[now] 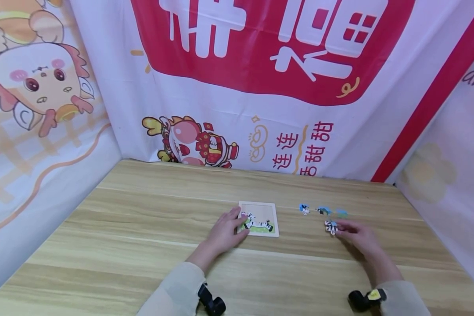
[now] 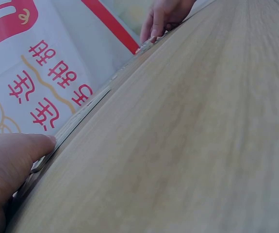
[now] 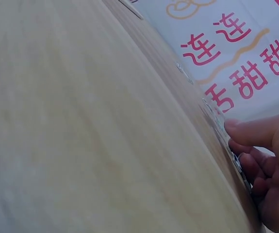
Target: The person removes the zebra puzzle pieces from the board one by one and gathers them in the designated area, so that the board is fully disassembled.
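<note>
A square jigsaw puzzle board (image 1: pixel 258 204) with a pale frame lies on the table, and zebra-striped pieces sit on green in its lower part. My left hand (image 1: pixel 227 230) rests on the board's left side, thumb and fingers spread over the frame. In the left wrist view, the thumb (image 2: pixel 42 144) touches the board's edge. To the right, my right hand (image 1: pixel 359 237) pinches a black-and-white striped puzzle piece (image 1: pixel 330 227) at its right edge. The right wrist view shows the thumb (image 3: pixel 251 131) and curled fingers low by the tabletop; the piece is mostly hidden there.
Several loose pieces lie right of the board: a blue-and-white one (image 1: pixel 304 209), a dark-and-blue one (image 1: pixel 323 211) and a blue-green one (image 1: pixel 342 213). The wood-grain table (image 1: pixel 150 219) meets a printed cloth backdrop (image 1: pixel 237 101) at the back and sides.
</note>
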### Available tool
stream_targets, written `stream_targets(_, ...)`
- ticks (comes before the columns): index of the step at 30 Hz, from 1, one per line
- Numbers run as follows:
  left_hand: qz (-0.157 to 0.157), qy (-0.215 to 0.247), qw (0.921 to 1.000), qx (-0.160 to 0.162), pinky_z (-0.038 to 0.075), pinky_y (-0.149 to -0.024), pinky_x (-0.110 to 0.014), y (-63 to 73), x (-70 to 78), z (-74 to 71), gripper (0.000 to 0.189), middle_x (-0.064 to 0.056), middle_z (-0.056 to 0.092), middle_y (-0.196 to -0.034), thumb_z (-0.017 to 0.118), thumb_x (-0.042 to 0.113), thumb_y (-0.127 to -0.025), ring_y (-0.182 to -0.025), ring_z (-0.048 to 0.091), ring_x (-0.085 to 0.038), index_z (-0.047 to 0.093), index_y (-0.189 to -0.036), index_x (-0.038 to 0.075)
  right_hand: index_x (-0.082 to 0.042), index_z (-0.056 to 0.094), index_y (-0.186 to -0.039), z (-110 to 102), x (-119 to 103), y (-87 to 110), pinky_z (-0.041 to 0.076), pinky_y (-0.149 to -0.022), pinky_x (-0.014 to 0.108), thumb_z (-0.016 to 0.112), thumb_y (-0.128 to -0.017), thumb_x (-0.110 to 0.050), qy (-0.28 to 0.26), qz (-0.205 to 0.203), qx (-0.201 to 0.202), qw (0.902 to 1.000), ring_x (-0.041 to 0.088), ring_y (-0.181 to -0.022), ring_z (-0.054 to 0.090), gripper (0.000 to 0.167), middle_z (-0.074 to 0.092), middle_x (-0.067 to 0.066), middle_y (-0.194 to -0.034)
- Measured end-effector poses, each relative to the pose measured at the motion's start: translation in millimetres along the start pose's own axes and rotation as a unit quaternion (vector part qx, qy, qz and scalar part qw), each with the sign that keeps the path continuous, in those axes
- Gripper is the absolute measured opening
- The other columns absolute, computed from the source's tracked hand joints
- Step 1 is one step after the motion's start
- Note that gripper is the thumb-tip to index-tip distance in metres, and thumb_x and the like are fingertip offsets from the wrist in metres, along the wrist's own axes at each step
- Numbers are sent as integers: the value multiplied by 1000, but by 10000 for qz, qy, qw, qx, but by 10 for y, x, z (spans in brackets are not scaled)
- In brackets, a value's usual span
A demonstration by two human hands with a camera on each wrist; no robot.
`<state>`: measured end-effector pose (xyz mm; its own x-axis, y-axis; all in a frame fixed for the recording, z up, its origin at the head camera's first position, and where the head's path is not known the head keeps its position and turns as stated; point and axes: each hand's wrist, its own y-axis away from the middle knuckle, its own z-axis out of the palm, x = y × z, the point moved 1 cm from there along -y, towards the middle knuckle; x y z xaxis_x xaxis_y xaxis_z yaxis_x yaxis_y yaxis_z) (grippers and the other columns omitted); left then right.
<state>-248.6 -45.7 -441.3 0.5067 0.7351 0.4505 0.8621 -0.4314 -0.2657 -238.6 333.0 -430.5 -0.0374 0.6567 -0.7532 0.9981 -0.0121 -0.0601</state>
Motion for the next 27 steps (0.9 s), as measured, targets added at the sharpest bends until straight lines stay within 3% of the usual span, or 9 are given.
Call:
stream_targets(12, -57, 4, 10000, -33, 16, -100, -43, 2, 0, 1, 48, -16, 29, -135, 54, 38, -82, -124, 24, -27, 50, -121, 9, -2, 55, -113, 78, 3, -46, 39, -67, 29, 63, -79, -22, 208, 284, -73, 9994, 21, -84, 46, 41, 54, 14, -102)
stream_targets(27, -105, -28, 9999, -56, 16, -100, -42, -9, -13, 11, 49, -15, 28, -135, 53, 39, -83, -125, 22, -26, 49, -122, 11, 0, 55, -114, 82, -6, -75, 38, -66, 30, 62, -79, -15, 341, 222, -131, 9991, 22, -82, 46, 38, 54, 13, -98)
